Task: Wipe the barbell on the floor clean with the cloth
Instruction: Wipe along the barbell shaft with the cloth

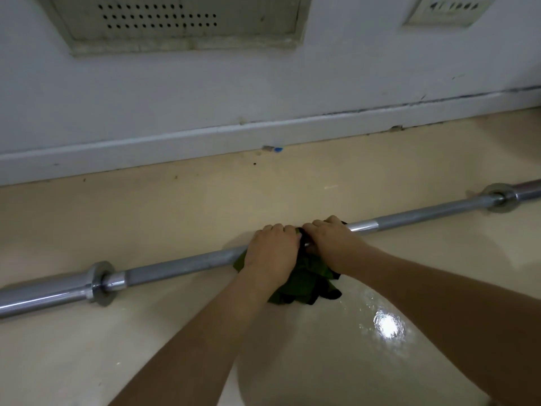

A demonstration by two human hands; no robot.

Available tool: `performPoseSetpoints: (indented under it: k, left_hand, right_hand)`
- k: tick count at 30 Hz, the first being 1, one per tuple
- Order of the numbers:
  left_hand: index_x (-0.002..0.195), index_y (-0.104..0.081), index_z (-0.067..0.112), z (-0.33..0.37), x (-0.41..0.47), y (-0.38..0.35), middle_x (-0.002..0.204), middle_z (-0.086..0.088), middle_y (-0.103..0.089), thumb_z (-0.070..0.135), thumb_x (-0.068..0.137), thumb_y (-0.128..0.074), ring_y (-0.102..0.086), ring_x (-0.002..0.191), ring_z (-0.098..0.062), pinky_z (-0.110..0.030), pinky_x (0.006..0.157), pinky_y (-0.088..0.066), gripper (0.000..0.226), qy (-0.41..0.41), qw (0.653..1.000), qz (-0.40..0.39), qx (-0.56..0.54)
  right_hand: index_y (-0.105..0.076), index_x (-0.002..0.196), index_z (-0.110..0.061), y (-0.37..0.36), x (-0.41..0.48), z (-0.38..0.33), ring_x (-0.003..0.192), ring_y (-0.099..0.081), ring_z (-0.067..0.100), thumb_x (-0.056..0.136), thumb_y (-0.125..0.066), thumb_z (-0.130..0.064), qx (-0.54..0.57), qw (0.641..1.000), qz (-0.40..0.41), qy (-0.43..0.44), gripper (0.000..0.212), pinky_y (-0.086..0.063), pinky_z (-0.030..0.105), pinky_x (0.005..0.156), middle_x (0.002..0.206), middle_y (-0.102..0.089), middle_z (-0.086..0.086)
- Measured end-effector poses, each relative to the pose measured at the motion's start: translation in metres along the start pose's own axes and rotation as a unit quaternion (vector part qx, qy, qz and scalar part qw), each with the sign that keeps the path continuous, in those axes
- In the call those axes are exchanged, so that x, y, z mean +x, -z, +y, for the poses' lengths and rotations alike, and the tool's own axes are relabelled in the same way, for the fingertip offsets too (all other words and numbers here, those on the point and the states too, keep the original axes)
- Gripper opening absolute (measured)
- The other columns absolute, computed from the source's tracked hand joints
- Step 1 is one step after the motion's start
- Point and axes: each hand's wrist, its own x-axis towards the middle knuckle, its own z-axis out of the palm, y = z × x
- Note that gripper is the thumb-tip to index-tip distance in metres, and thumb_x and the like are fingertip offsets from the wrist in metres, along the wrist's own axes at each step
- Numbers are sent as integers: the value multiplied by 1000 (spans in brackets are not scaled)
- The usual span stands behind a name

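A steel barbell (181, 265) lies on the cream floor, running from the lower left to the upper right, with a collar near each end. A dark green cloth (307, 284) is wrapped over the middle of the bar and bunches on the floor in front of it. My left hand (270, 253) and my right hand (329, 237) sit side by side on top of the bar, both closed over the cloth. The bar under the hands is hidden.
A white wall with a skirting board (205, 142) runs just behind the bar. A vent panel (181, 22) and a socket plate (448, 8) are set in the wall. A small blue scrap (273, 148) lies at the skirting. The floor shines with a light reflection (388, 325).
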Motion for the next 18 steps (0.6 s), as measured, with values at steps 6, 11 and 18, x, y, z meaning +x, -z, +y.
performPoseSetpoints:
  k: [6,11,18]
  left_hand:
    - [78,-61,12,3,-71,-5,69,-6,-61,18,82,-66,-53,64,-23,-30,57,-39,8,8,1000,0,10]
    - [67,-65,16,24,-86,-6,61,-3,-60,33,83,-51,-53,62,-23,-28,54,-31,27,41,998,51,9]
    - [110,-66,11,41,-105,-26,85,-3,-71,36,90,-40,-64,71,-19,-27,63,-50,41,43,998,46,-16]
  right_hand:
    - [-51,120,-17,1,-48,-14,103,-52,23,93,-48,-37,-15,994,-104,20,33,-24,25,79,118,-58,3]
    - [-53,119,-17,-7,-74,-16,100,-48,27,89,-55,-35,53,995,-81,-3,35,-33,29,79,112,-56,8]
    - [-64,108,-18,-22,-95,-29,104,-51,24,80,-68,-28,132,985,81,-69,30,-50,40,73,105,-63,3]
